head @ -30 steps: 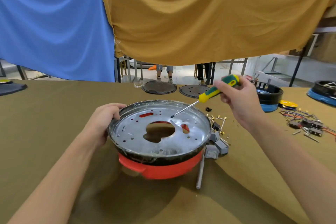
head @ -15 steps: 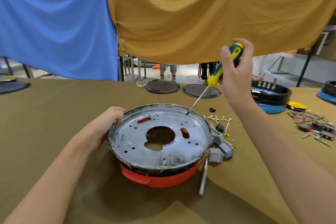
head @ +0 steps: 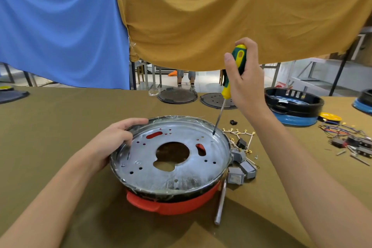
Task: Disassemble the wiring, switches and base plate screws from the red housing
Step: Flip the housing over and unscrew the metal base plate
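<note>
Bracing the red housing [head: 171, 204] at lower centre of frame, left hand [head: 112, 143] has fingers curled over the upper-left rim with the thumb along the edge, presumably to stop the unit spinning under driver torque. Right hand [head: 244, 78] is wrapped around the green/yellow screwdriver [head: 231, 78] handle in a fist grip, shaft near vertical, tip down at the upper-right edge of the silver base plate [head: 177, 173], just inside the rim. Can't tell if the tip is actually seated in a screw head, too small. Upright angle looks chosen for straight-down pressure so the bit doesn't cam out. Plate still sits in the housing, so base plate screws look like the step in hand. Grey switches [head: 240, 168] and gold-terminal wiring [head: 239, 134] lie loose on the table [head: 60, 119] just right of the housing, already out by the look of it. A metal rod [head: 220, 203] lies at the housing's lower right. Other housings [head: 293, 106], black discs [head: 177, 96] and a second wire pile [head: 346, 137] sit well apart, upper right.
</note>
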{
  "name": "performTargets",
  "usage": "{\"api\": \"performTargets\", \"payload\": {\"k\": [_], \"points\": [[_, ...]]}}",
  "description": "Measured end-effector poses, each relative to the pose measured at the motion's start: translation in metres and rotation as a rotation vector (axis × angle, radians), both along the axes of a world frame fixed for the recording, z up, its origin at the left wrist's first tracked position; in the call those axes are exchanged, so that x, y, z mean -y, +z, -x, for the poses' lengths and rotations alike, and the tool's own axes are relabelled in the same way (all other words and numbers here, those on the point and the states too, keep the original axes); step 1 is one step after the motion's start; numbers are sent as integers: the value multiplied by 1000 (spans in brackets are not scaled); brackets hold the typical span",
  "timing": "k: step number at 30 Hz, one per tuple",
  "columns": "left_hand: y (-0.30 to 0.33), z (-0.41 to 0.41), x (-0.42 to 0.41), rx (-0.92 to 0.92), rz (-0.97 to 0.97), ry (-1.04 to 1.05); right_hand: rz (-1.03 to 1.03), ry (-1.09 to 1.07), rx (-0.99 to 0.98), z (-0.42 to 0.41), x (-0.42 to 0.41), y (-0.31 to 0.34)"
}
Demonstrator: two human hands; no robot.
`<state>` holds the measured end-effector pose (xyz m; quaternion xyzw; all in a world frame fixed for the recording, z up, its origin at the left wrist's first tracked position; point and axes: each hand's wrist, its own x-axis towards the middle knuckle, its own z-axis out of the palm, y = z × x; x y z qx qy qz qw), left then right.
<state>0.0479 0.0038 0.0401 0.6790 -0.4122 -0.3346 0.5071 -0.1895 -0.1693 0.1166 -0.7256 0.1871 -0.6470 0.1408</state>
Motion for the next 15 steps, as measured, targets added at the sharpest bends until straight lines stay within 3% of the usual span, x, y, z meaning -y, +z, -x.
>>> {"api": "performTargets", "payload": {"k": [15], "points": [[0,1,-4,234,-28,-3,-1,16,-86,-7,-2,-8]]}}
